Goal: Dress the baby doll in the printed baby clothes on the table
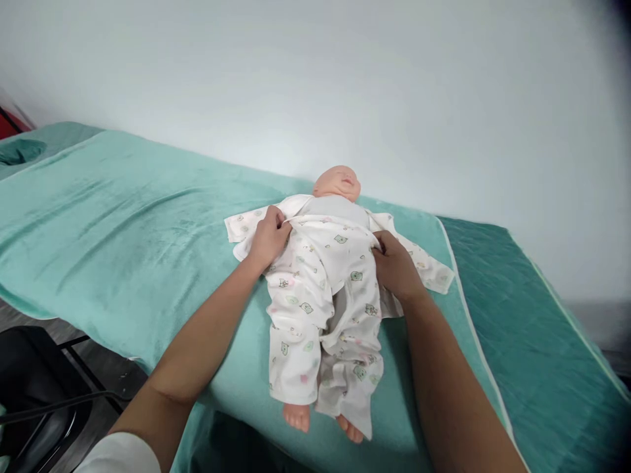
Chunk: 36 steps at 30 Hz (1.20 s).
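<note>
The forearms reach over a teal blanket (123, 223); the left hand (269, 236) and right hand (394, 266) each pinch the printed suit (325, 276) on a doll (338, 184).

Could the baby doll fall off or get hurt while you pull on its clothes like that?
Maybe. The pale plastic baby doll lies with its bare feet at the near edge of the teal towel-covered table, so a tug toward that edge could slide it off. The left hand and right hand both pinch the white printed cotton romper; pulling unevenly might twist the doll or bunch the fabric.
</note>
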Tool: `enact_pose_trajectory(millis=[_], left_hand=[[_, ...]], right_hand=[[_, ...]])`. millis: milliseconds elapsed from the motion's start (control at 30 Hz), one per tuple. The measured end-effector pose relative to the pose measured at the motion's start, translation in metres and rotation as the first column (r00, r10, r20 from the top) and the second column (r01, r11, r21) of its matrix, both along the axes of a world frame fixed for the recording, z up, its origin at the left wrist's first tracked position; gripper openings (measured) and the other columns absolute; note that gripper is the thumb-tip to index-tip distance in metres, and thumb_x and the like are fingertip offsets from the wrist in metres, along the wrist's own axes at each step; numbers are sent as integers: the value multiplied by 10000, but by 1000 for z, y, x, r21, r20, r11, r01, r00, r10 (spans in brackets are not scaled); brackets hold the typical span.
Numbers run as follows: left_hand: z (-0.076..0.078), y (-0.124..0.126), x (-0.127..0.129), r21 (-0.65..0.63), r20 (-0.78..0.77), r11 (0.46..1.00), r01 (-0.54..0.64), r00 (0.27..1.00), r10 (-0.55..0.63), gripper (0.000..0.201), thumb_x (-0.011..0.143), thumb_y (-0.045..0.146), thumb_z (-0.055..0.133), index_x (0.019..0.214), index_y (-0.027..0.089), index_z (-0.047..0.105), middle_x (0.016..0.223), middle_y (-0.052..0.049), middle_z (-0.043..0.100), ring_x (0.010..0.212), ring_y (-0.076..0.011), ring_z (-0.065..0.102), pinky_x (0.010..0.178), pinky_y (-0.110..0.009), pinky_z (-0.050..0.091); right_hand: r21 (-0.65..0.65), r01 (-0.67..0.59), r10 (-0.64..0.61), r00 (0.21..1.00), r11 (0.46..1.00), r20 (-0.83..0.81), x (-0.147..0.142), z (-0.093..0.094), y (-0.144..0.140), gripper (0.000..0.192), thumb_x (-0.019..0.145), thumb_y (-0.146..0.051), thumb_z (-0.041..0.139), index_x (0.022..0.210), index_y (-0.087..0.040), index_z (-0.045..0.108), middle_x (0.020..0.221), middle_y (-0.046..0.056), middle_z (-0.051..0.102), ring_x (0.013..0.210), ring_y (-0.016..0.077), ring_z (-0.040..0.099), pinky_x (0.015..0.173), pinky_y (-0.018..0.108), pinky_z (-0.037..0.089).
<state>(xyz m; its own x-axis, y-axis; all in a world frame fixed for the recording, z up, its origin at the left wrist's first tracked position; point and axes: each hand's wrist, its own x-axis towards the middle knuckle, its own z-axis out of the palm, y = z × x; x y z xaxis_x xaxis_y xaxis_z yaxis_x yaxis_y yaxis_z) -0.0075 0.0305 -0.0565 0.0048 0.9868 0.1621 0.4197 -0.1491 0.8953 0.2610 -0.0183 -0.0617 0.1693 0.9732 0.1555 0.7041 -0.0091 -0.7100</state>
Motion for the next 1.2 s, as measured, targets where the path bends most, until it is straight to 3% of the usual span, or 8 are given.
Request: enact_pose_trajectory(millis=[167, 367, 433, 633, 767, 900, 1033, 1200], left_hand=[[0, 0, 0, -138, 155, 990, -27, 987, 49, 88, 838, 183, 519, 904, 228, 481, 668, 38, 517, 610, -136, 481, 613, -262, 329], [-1, 2, -5, -180, 255, 984, -2, 966, 49, 80, 801, 198, 536, 877, 220, 528, 724, 16, 523, 636, -140, 481, 597, -255, 347], [0, 2, -6, -181, 209, 984, 11, 977, 28, 81, 804, 212, 539, 884, 221, 543, 736, 12, 549, 633, -142, 483, 606, -258, 357], [8, 1, -5, -149, -145, 985, 88, 983, -109, 101, 817, 280, 575, 851, 197, 623, 861, -53, 685, 770, -193, 568, 676, -296, 376], [12, 1, -4, -138, -178, 972, 190, 961, -213, 177, 847, 300, 534, 788, 171, 640, 867, -69, 703, 770, -198, 569, 676, -303, 379], [11, 0, -4, -167, -95, 948, 272, 952, -290, 240, 862, 319, 497, 753, 161, 642, 855, -68, 704, 752, -191, 557, 669, -300, 394], [5, -1, -3, -243, 69, 925, 291, 957, -283, 219, 839, 319, 521, 830, 167, 678, 946, -79, 730, 816, -205, 599, 717, -304, 439], [0, -1, -2, -259, 305, 875, 408, 894, -327, 267, 824, 340, 570, 982, 188, 723, 1082, -84, 744, 947, -225, 642, 856, -329, 482]], right_hand=[[-61, 77, -80, 995, 995, -55, 8, -7, 5, 149, 747, -326, 583, 865, -240, 612, 752, 8, 662, 657, 187, 562, 603, 305, 414], [-201, 12, -67, 961, 980, -268, 8, -1, 2, 150, 722, -301, 634, 865, -255, 630, 784, 37, 728, 630, 212, 635, 524, 309, 450], [-211, -18, -55, 940, 977, -336, 4, 3, 0, 175, 707, -277, 669, 876, -258, 630, 842, 51, 746, 687, 232, 668, 541, 318, 478], [-188, -75, -23, 880, 979, -474, -1, 1, 0, 284, 677, -273, 763, 912, -281, 603, 959, 51, 754, 833, 264, 706, 648, 361, 559], [-155, -114, 8, 829, 981, -559, -4, -3, -1, 320, 675, -294, 790, 937, -293, 605, 988, 34, 755, 901, 273, 715, 709, 388, 597], [-79, -119, 39, 755, 990, -655, -9, -6, -2, 336, 667, -295, 812, 940, -286, 616, 970, 18, 759, 910, 270, 723, 727, 392, 616], [-20, -128, 75, 697, 992, -714, -13, -9, -3, 357, 649, -306, 833, 938, -277, 626, 935, 5, 761, 912, 266, 729, 739, 396, 620], [26, -127, 101, 634, 992, -766, -17, -8, -4, 346, 635, -309, 845, 912, -276, 639, 953, 2, 765, 912, 262, 732, 757, 401, 616]])
